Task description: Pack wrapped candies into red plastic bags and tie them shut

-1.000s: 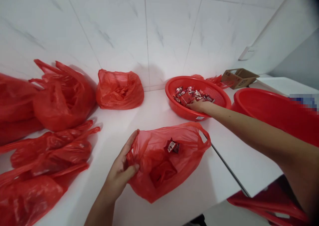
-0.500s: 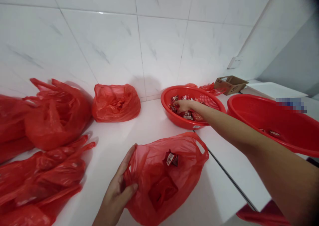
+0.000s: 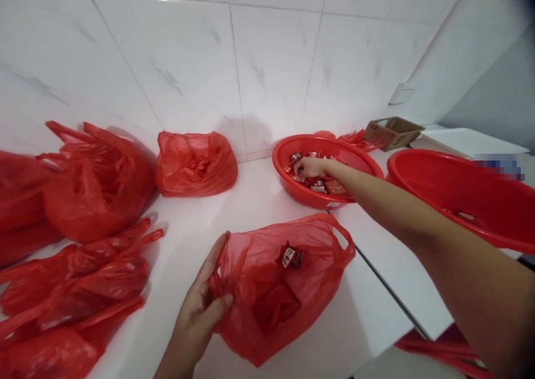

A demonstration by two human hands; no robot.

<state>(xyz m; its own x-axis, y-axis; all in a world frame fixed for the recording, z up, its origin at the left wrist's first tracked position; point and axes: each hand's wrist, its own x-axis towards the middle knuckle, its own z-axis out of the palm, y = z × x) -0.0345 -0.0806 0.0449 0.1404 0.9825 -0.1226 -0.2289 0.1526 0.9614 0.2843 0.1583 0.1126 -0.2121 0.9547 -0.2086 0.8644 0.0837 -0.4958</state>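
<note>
My left hand is closed on the left edge of a red plastic bag, thumb inside the mouth. The bag lies open on the white table, its right handle loop spread. Inside it rest a small printed wrapped packet and a dark red packet. My right hand reaches into a red perforated plastic basket behind the bag. Its fingers are curled down among several small wrapped packets; what they grip is hidden.
Filled red bags crowd the left side, and another red bag stands against the tiled wall. At right are a second red basket with a few packets, a cardboard box and a white board. A dark seam crosses the table.
My right hand's fingers have curled in more among the packets in the basket. The left hand keeps its hold on the bag. The camera view has shifted slightly.
</note>
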